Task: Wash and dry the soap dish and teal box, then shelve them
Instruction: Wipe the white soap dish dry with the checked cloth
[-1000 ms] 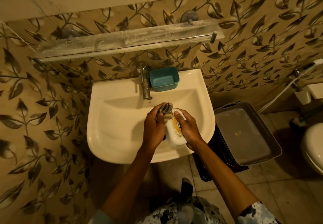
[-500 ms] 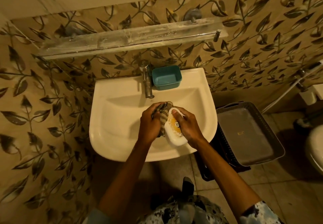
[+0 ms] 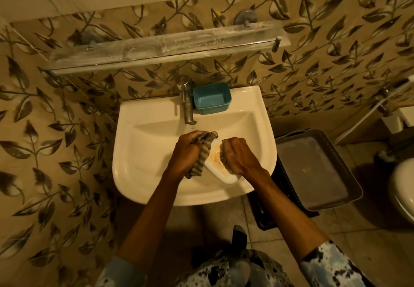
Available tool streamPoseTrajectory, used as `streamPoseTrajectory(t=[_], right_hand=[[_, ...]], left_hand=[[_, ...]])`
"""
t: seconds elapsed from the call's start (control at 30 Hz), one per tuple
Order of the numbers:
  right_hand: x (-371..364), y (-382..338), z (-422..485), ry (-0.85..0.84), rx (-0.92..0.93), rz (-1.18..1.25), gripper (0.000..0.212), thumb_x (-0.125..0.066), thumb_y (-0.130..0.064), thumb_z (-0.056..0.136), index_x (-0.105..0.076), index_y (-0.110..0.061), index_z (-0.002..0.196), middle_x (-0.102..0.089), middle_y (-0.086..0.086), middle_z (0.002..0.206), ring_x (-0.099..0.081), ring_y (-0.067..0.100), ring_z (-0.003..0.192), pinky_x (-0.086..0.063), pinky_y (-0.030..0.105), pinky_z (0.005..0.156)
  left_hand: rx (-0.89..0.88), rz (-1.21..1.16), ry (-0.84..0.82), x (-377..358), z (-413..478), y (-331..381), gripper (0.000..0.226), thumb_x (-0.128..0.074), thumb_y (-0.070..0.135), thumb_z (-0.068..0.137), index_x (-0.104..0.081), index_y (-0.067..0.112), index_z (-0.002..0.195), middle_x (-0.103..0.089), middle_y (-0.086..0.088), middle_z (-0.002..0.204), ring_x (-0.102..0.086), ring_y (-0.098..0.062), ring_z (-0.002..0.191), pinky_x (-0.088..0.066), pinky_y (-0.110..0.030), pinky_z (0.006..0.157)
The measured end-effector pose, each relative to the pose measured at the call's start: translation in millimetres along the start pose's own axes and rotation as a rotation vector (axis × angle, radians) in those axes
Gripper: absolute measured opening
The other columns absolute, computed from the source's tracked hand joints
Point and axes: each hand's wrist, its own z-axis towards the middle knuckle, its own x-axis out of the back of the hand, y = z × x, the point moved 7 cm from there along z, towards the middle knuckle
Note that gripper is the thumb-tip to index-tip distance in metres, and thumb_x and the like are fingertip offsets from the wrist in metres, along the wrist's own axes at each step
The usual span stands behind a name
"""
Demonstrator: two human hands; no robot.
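White plastic, the soap dish (image 3: pixel 220 170) had tilted over the sink (image 3: pixel 143 152); the right hand (image 3: pixel 237 155) curled its fingers over the rim, the left hand (image 3: pixel 187 150) bunched the striped cloth (image 3: pixel 200 163) against it. Orange residue remained; teal box (image 3: pixel 211 102) waited by the tap (image 3: pixel 187 107).

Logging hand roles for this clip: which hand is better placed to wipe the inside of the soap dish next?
Probably the left hand: it already grips the striped cloth against the soap dish, while the right hand steadies the dish.
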Motion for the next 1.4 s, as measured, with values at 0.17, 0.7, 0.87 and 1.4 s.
streamPoseTrajectory(t=[0.17, 0.7, 0.87, 1.4], right_hand=[[21, -1, 0, 0.142, -0.054, 0.207, 0.033, -0.041, -0.022, 0.096, -0.050, -0.010, 0.067, -0.053, 0.007, 0.069, -0.044, 0.018, 0.065, -0.030, 0.028, 0.065], [41, -19, -14, 0.239, 0.046, 0.150, 0.032, -0.040, -0.029, 0.084, -0.063, -0.006, 0.080, -0.060, 0.011, 0.077, -0.056, 0.021, 0.067, -0.041, 0.031, 0.064], [57, -32, -13, 0.398, 0.095, 0.219, 0.045, -0.033, -0.031, 0.087, -0.063, 0.002, 0.097, -0.065, 0.020, 0.094, -0.055, 0.024, 0.079, -0.047, 0.032, 0.069], [3, -20, -1, -0.123, -0.145, 0.880, 0.018, -0.050, -0.006, 0.094, -0.067, -0.005, 0.089, -0.068, 0.011, 0.083, -0.066, 0.026, 0.077, -0.059, 0.038, 0.065]], left_hand=[[-0.192, 0.096, 0.019, -25, -1, 5, 0.034, -0.048, 0.002, 0.088, -0.070, 0.019, 0.108, -0.069, 0.000, 0.112, -0.062, -0.013, 0.105, -0.047, -0.023, 0.094], [-0.239, -0.090, 0.339, -23, -18, -9, 0.036, -0.043, -0.003, 0.090, -0.064, 0.011, 0.115, -0.068, -0.002, 0.113, -0.061, -0.017, 0.107, -0.050, -0.026, 0.093], [0.297, -0.809, 0.218, -50, -29, -62, 0.034, -0.036, 0.020, 0.099, -0.055, 0.013, 0.126, -0.066, -0.010, 0.116, -0.060, -0.030, 0.107, -0.051, -0.044, 0.094], [-0.414, 0.166, 0.265, -28, -16, 3, 0.040, -0.043, -0.004, 0.091, -0.059, 0.010, 0.125, -0.051, -0.012, 0.139, -0.045, -0.024, 0.131, -0.039, -0.040, 0.110]])
